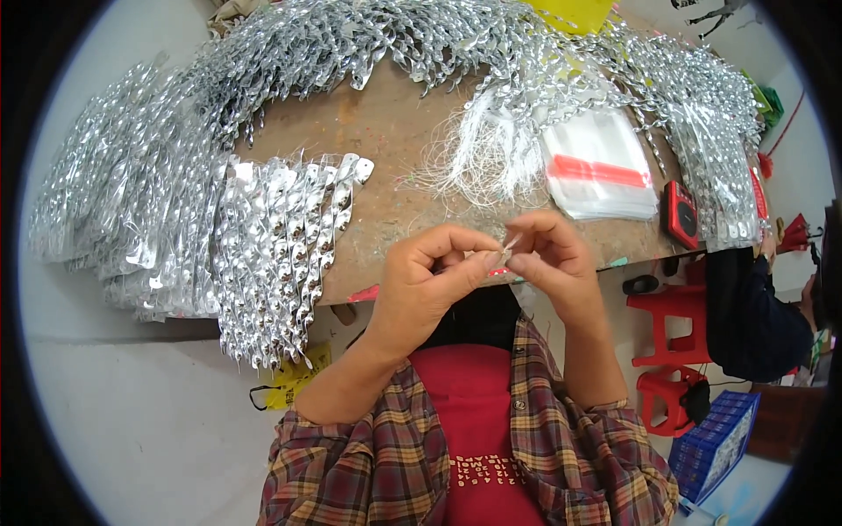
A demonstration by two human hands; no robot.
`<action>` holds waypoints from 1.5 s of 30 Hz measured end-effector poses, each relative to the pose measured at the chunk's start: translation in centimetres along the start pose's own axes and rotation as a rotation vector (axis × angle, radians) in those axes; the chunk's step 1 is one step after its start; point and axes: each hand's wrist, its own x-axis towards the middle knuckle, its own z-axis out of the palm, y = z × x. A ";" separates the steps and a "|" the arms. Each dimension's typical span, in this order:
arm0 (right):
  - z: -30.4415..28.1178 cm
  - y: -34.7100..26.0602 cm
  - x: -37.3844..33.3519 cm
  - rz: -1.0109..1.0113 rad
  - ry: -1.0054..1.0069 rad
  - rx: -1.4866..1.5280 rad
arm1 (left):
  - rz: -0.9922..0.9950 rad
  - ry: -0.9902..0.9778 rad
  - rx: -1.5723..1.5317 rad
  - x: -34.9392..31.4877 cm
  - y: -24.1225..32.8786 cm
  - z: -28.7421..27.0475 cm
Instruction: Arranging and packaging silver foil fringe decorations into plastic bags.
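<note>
Just over the table's near edge, my left hand (438, 279) and my right hand (559, 263) meet fingertip to fingertip. Both are closed in a pinch around something small and pale, too small to make out. Beyond them lies a tangled bundle of white string (498, 149). Right of the string is a stack of clear plastic bags (605, 191) with a red band. To the left, a row of silver twisted spiral strips (279, 237) hangs over the table's near edge.
Heaps of silver spirals (307, 53) line the table's (360, 131) far and left sides. A red-and-black device (680, 215) sits near the right edge. Beyond are red stools (668, 320), a blue crate (715, 443) and another person in dark clothes (759, 311). A yellow bag (298, 377) lies below left.
</note>
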 end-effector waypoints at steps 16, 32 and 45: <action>1.3 -0.1 0.6 -0.162 0.164 -0.082 | 0.036 -0.022 0.115 -0.2 -0.3 0.4; 3.3 4.4 -2.3 0.041 -0.300 -0.211 | 0.153 0.065 -0.158 1.9 2.2 0.9; 6.5 4.4 7.1 0.165 0.085 0.124 | 0.493 0.660 0.821 -5.2 1.2 -11.6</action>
